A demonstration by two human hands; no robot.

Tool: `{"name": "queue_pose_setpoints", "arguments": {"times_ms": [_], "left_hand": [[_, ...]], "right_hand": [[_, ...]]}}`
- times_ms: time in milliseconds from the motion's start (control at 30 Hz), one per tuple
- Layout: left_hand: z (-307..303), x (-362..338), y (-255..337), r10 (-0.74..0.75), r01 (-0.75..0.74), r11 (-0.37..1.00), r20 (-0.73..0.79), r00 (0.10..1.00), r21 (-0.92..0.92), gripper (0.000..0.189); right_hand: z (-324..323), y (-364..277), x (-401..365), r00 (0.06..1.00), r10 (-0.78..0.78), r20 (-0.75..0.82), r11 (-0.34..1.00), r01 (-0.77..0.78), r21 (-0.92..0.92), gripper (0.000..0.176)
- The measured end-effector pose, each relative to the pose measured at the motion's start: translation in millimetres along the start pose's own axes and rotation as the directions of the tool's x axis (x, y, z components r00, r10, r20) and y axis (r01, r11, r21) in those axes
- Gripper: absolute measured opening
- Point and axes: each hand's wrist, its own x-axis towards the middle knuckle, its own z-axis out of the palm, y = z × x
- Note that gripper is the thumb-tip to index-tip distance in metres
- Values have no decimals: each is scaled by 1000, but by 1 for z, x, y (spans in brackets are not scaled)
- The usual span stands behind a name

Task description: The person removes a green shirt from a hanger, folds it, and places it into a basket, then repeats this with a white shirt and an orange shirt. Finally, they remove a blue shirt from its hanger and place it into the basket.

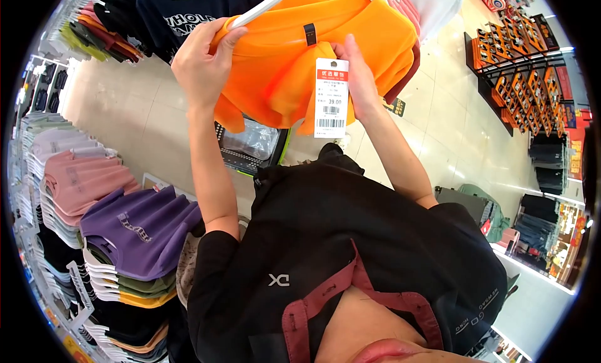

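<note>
An orange shirt (269, 68) hangs on a white hanger (275, 1) in front of me, with a small black neck label (310, 34). My left hand (203, 62) is closed, thumb and fingers pinching the shirt's cloth beside the hanger's left arm. On the other side, my right hand (360, 78) grips the gathered orange cloth, its fingers partly hidden behind the fabric. A white and red price tag (332, 100) reading 39.00 lies against the shirt, next to my right thumb, facing me.
Purple (141, 231) and pink shirts (87, 181) hang on a rack at the left. A navy shirt (181, 18) hangs behind my left hand. Below the orange shirt is a black basket (241, 156) holding clear plastic packaging. An orange and black display rack (519, 68) stands at right.
</note>
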Motion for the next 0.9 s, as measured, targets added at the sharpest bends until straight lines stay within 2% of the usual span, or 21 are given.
{"name": "queue_pose_setpoints", "arguments": {"times_ms": [200,267,500,567,767,900], "left_hand": [[-6,-1,-2,-46,46,999,6,999,-10,26],[-6,0,-1,-49,49,999,7,999,-7,26],[-11,3,1,-52,51,998,24,998,24,26],[-12,2,1,-51,50,999,16,999,15,26],[-14,0,0,-52,52,999,22,998,15,25],[-12,0,3,-51,51,999,18,999,-10,25]], "right_hand": [[-2,2,4,999,-25,19,1000,25,-11,62],[-9,5,8,998,-21,63,997,26,-75,72],[-4,4,9,998,-56,39,991,60,-122,72],[-6,4,10,995,-34,91,995,42,-88,70],[-7,6,12,993,-45,114,993,56,-101,69],[-3,5,7,998,-37,51,996,41,-82,66]]}}
